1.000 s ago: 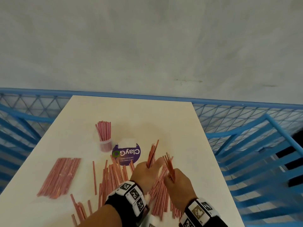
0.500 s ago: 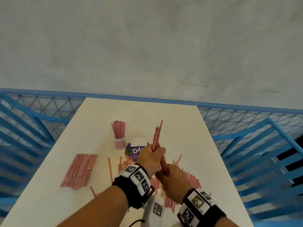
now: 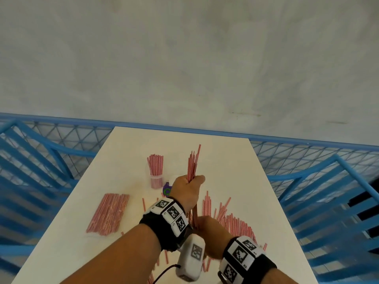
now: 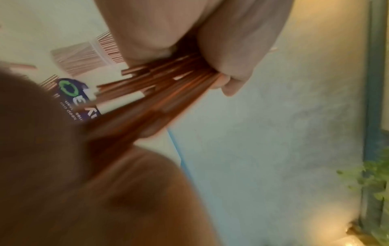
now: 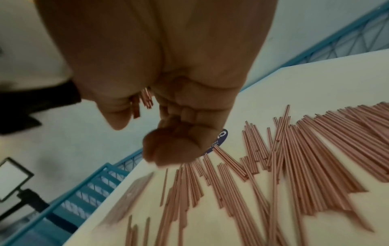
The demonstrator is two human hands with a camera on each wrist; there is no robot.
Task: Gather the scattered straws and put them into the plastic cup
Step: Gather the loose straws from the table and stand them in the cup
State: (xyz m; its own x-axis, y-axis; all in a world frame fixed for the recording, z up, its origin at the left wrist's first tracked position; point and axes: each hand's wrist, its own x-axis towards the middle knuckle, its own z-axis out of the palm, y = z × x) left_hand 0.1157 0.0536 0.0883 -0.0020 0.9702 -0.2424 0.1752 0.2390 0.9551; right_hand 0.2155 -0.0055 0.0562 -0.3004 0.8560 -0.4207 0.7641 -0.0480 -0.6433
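A bundle of straws [image 3: 192, 167] stood upright above the table [image 3: 235, 160], the left hand [image 3: 187, 191] wrapped around its middle and the right hand [image 3: 213, 230] curled around its lower ends. The plastic cup [image 3: 156, 180], already holding straws, stood just left; loose straws [image 3: 235, 224] lay scattered below.

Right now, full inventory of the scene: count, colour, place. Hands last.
held straws: one bundle, red-and-white, upright above table centre
plastic cup: one, clear, holding upright straws, left of the bundle
neat straw stack: one, red-and-white, flat on table's left side
scattered straws: many, red-and-white, table's near right
label: one, purple with green ring, beside cup
table: one, cream
railing: blue, around table
left hand: grips bundle's middle
right hand: fingers curled round bundle's lower end
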